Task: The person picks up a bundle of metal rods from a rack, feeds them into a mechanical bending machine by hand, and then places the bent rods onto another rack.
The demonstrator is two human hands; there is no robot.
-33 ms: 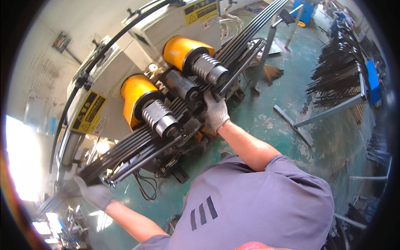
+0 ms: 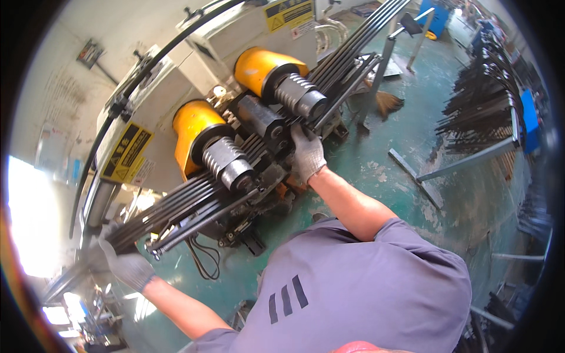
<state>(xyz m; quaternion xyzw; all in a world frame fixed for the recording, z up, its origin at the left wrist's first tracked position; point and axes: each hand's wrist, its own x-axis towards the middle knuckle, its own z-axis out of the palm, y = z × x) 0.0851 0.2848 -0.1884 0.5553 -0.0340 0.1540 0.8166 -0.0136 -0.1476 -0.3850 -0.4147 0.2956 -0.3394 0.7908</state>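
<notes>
1. The bars (image 2: 168,206) lie side by side in a slanting row along the machine (image 2: 168,88), from beside the left hand (image 2: 128,267), past two ribbed cylinders (image 2: 226,163) (image 2: 299,96), to the upper right.
2. The left hand, gloved, is at the bars' lower-left end, fingers raised against them. That end is blurred, so I cannot tell whether the fingers close on a bar.
3. The right hand (image 2: 308,154), also gloved, reaches up to the front of the black block (image 2: 259,117) between the cylinders. Its fingertips are lost among dark parts; I cannot tell what, if anything, they grip.
4. The step in hand seems to be setting or steadying the bars in the machine, one hand at the end and one near the middle.
5. The next move probably calls for lining the bars up evenly, with the right fingers kept well clear of the cylinders.
6. No closed container stands near the hands; the bars rest in the open.
7. At the right, a rack (image 2: 471,155) bears a thick heap of dark strips (image 2: 477,106).
8. At the top, a blue box (image 2: 431,22) stands on the floor (image 2: 353,206); its contents cannot be made out.
</notes>
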